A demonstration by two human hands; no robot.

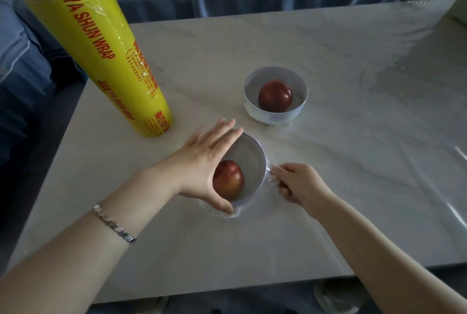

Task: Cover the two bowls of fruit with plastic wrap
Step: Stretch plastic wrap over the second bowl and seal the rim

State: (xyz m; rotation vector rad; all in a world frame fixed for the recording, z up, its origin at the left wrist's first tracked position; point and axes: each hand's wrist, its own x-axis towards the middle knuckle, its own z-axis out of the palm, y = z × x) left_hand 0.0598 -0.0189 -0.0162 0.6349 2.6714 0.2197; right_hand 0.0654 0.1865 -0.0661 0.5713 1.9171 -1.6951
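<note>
Two bowls [275,114], two apples [275,96]; left fingers [222,134] flat on near bowl [263,162]; right fingers [281,169] pinch wrap [272,181].

A single head-worn wide-angle view looks forward and steeply down, close over the marble counter [328,61], forearms entering from below.

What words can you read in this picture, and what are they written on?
"YA SHUN WRAP": big red letters down the yellow wrap roll; anything before "YA" is hidden round the curve.
"YA SHUN WRAP": again lower down; the word before it is too blurred.
Small red print and boxed signs on the roll: too small to read.
</note>
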